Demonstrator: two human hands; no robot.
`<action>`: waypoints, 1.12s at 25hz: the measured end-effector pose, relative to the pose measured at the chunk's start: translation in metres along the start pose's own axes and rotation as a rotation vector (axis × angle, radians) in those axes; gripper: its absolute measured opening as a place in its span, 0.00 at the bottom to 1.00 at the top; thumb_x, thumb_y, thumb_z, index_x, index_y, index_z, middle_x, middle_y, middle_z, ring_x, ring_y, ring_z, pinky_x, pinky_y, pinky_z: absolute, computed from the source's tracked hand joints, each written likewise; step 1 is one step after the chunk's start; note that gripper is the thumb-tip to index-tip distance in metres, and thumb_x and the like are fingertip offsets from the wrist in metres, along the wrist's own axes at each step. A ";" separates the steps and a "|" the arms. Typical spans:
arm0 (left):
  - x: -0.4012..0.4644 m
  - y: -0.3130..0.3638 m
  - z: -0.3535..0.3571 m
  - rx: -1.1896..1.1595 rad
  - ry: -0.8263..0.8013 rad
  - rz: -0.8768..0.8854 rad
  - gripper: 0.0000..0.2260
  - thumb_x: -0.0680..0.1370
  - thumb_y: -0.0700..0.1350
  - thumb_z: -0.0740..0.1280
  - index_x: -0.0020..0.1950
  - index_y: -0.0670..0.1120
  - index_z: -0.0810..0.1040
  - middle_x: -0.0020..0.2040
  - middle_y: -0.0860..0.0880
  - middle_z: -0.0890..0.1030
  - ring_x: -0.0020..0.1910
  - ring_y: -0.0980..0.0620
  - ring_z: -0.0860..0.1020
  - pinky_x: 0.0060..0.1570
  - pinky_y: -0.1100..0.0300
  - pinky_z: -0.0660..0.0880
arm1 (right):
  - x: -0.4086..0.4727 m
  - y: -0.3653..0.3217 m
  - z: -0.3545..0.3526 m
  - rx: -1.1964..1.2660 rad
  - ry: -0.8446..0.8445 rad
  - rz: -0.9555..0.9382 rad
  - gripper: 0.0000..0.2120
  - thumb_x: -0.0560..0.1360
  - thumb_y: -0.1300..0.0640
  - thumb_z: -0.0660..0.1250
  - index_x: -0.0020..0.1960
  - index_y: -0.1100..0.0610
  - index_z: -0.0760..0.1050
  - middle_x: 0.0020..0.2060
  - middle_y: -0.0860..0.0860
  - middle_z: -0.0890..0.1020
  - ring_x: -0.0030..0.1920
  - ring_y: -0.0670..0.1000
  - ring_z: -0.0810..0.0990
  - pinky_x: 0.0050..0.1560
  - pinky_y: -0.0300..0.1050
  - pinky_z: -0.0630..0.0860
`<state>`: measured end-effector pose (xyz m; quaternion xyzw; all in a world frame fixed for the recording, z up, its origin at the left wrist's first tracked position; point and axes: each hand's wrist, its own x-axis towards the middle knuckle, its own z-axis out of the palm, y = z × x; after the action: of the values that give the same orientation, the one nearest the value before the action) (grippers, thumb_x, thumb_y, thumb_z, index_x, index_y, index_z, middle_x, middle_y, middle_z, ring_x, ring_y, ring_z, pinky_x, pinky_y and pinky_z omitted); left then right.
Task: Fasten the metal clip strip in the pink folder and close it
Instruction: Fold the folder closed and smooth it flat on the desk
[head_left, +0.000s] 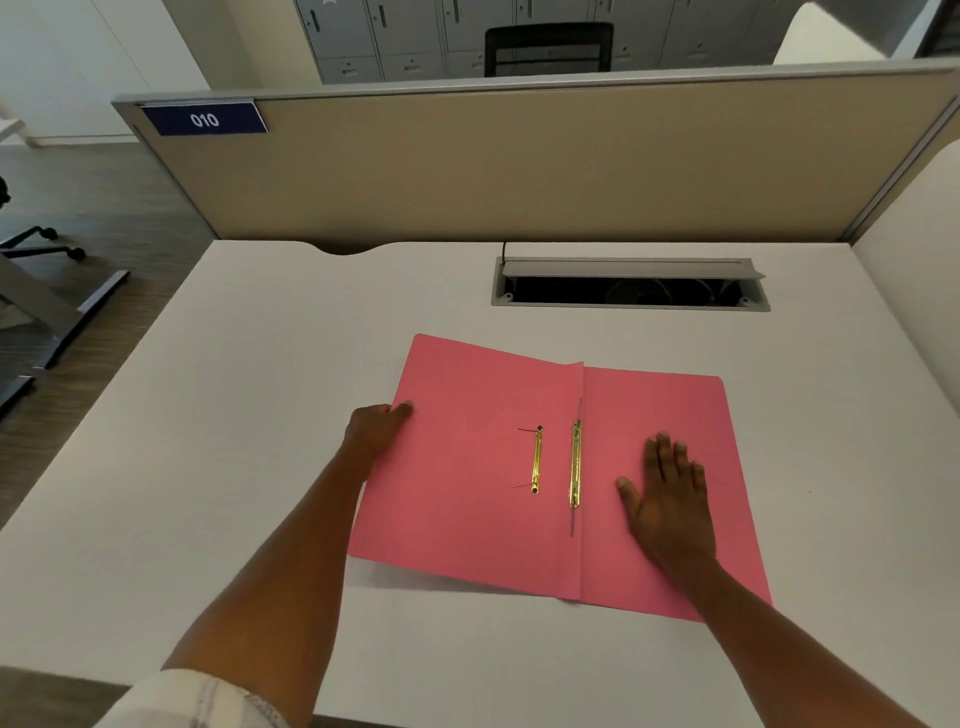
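Folder (467, 467) lies open on the desk (260, 415). Left hand (376, 423) pinches the cover's outer edge, right hand (667, 493) pressing flat, fingers spread. Thin, floppy card; loose strip (536, 461) looks light, springy — take its ends.

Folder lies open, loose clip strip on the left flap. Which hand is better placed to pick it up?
Right, probably. The right hand lies flat and free beside the spine; the left hand grips the pink folder edge, farther from the clip strip.
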<state>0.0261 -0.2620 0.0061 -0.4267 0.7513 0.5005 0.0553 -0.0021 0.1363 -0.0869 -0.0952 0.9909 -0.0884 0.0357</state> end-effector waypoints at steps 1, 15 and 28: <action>-0.004 0.003 -0.002 -0.123 -0.051 -0.018 0.15 0.76 0.53 0.72 0.50 0.41 0.81 0.47 0.42 0.82 0.45 0.43 0.80 0.53 0.47 0.79 | 0.000 0.000 -0.001 0.003 -0.003 0.001 0.38 0.78 0.35 0.41 0.80 0.58 0.46 0.80 0.57 0.54 0.80 0.59 0.51 0.79 0.58 0.51; -0.137 0.131 0.026 0.035 -0.559 0.211 0.10 0.81 0.42 0.62 0.63 0.49 0.74 0.51 0.49 0.83 0.48 0.49 0.81 0.48 0.56 0.79 | 0.002 -0.001 -0.006 0.085 -0.061 -0.002 0.36 0.80 0.38 0.48 0.80 0.57 0.44 0.80 0.55 0.50 0.80 0.56 0.45 0.80 0.56 0.46; -0.215 0.158 0.201 0.283 -0.485 0.462 0.32 0.84 0.45 0.54 0.81 0.50 0.37 0.83 0.49 0.44 0.80 0.41 0.54 0.76 0.41 0.61 | -0.006 0.059 -0.030 0.099 -0.095 0.000 0.33 0.82 0.42 0.47 0.80 0.58 0.43 0.81 0.55 0.48 0.80 0.53 0.44 0.80 0.54 0.43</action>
<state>-0.0170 0.0461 0.1280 -0.1026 0.8547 0.4775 0.1760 -0.0097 0.1998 -0.0675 -0.0976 0.9825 -0.1326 0.0874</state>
